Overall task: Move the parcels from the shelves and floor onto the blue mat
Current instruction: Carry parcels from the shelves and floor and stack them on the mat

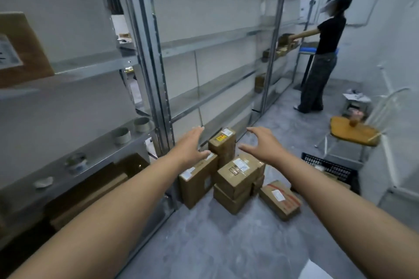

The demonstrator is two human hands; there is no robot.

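Note:
Several brown cardboard parcels stand in a pile on the grey floor beside the metal shelving. A tall parcel [223, 142] with a yellow label stands at the back, a wider parcel [198, 179] leans at the left, a labelled parcel [239, 173] tops a stack in the middle, and a flat parcel [280, 199] with red tape lies at the right. My left hand [192, 145] and my right hand [260, 142] reach out above the pile, fingers spread, holding nothing. No blue mat is in view.
Metal shelving [156, 88] runs along the left, with small tins and a parcel [20, 50] on it. Another person [322, 56] stands at the far shelves. A chair with an orange seat [352, 131] and a black crate [328, 167] stand at the right.

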